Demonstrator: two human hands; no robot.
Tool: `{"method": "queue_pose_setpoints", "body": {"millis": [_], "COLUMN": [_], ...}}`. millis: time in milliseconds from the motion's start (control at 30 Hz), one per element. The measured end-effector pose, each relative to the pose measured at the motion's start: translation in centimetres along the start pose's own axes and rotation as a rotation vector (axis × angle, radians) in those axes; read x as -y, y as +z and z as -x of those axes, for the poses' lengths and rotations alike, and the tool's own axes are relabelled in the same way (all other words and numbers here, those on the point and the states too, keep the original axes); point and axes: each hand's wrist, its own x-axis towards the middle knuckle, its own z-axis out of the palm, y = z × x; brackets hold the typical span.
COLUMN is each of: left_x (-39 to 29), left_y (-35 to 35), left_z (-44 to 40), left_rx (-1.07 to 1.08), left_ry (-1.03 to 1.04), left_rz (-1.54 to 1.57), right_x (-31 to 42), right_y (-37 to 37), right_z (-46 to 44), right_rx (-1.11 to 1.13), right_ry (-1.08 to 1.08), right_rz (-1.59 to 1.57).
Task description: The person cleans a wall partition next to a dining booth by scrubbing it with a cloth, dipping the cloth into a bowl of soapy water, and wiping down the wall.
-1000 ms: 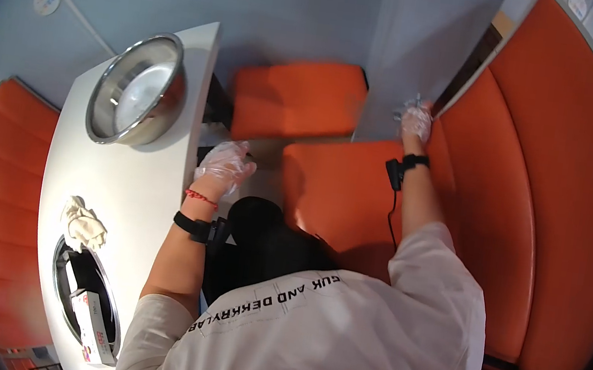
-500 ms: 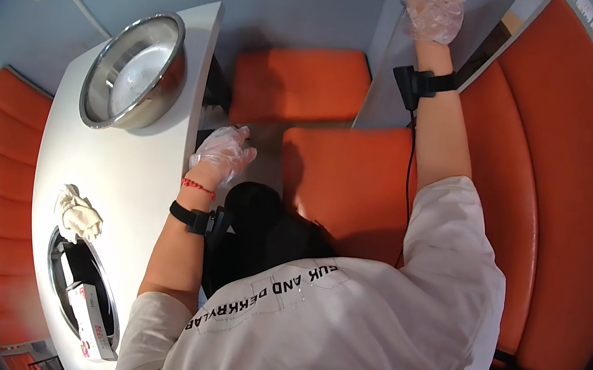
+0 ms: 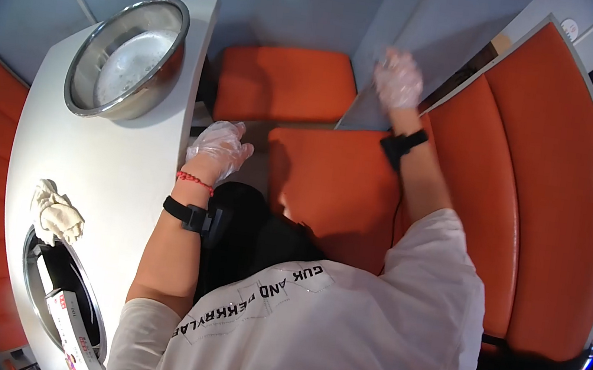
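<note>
My left hand, in a clear plastic glove, hangs beside the table's edge, its fingers loosely bent and apart, with nothing visible in them. My right hand, gloved the same way and slightly blurred, is raised in front of the grey wall panel above the orange seat. Its fingers are curled closed around something small and greyish that I cannot make out. A steel basin with foamy liquid stands on the white table, up and left of my left hand.
A crumpled cream cloth lies beside a round opening in the table. A printed box rests across that opening. Another orange seat stands by the far wall, and an orange bench back rises at the right.
My right hand has come down from the top of the view, towards the seat, and slightly left. My left hand stays near the table edge. The whole view has shifted a little.
</note>
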Motion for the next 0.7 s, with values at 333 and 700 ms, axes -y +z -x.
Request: {"method": "queue_pose_setpoints", "body": {"millis": [333,700], "left_x": [-0.1,0.8], "left_y": [-0.9,-0.8], "left_z": [0.2,0.8], "left_rx": [0.108,0.019], "left_ry": [-0.070,0.020], "left_rz": [0.035,0.130], "right_x": [-1.0,2.2], "right_y": [-12.7,-5.8], "right_z": [-13.5,-3.4], "right_rx": [-0.219,0.314], "right_ry": [-0.080,0.088], "right_rz": [0.273,0.058]}}
